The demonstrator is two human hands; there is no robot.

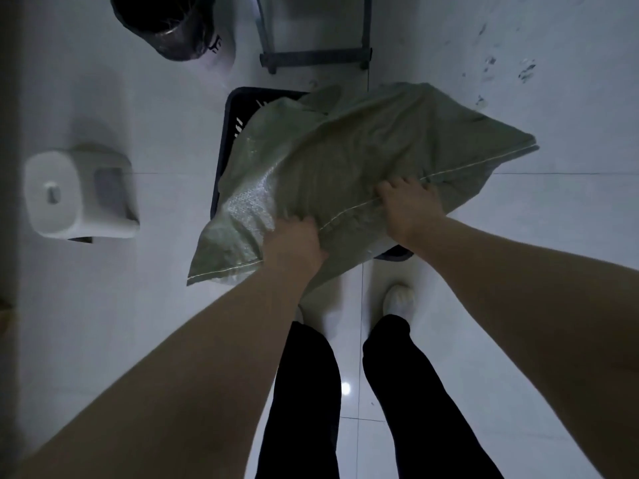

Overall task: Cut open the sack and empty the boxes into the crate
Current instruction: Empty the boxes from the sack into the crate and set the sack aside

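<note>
Sack (345,157) held right over the crate (226,146), both hands on it! The left hand (294,243) has its fingers curled hard into the green woven cloth, bunching it just by the stitched seam (466,167). The right hand (404,205) clamps the same seam a little further along, knuckles up, cloth pinched under the fingers. So the grip sits on the near end, and the whole body of the sack stretches away from the hands toward the far side. That seam runs on a slant, from a loose corner at the near left up to a corner at the far right, well past the right hand. The sack's long axis crosses it, pointing away from the person, with the far end lying by the crate's far rim; whether that end is open, I cannot tell. The dark crate stands on the pale tiled floor (553,202) directly under the sack, and only its left wall, far-left corner and a sliver of near edge by the right wrist peep out. Off to the left, well apart, sits a white stool (79,195). Beyond it is a black bin (166,29) with a liner, and past the crate a grey metal frame (314,58). Below, black trousers (304,392) and one pale shoe (397,299).
</note>
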